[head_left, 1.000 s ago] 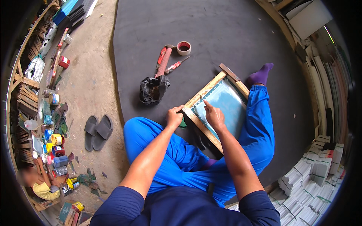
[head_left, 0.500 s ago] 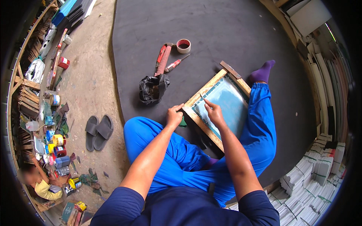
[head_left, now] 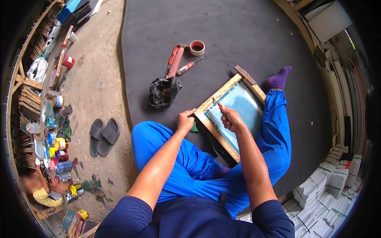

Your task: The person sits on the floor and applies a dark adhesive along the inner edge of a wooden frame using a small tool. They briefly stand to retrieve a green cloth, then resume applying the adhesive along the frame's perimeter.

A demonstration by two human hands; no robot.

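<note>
A wooden screen-printing frame (head_left: 227, 148) with pale blue mesh (head_left: 243, 104) lies tilted between my legs. Torn teal strips line the inner edges of its wood. My left hand (head_left: 185, 120) is closed on the frame's left corner. Over the mesh, my right hand (head_left: 231, 118) makes a fist around a slim tool with a dark thin tip (head_left: 214, 101). That tip is at the upper-left wooden bar; the grip is mostly hidden by my fingers. A brown strip (head_left: 245, 75) rests at the frame's far end.
On the black mat (head_left: 158, 23) are a tape roll (head_left: 197, 48), a hammer (head_left: 174, 62), a red cutter (head_left: 173, 55), a screwdriver (head_left: 189, 67) and a black plastic bag (head_left: 163, 93). Grey slippers (head_left: 104, 137), paint cans (head_left: 61, 143) and another person (head_left: 45, 194) are left; paper stacks (head_left: 323, 194) right.
My right hand has turned into a tighter fist and shifted slightly right. The tool's tip stays near the upper-left bar. My left hand keeps its hold on the corner.
</note>
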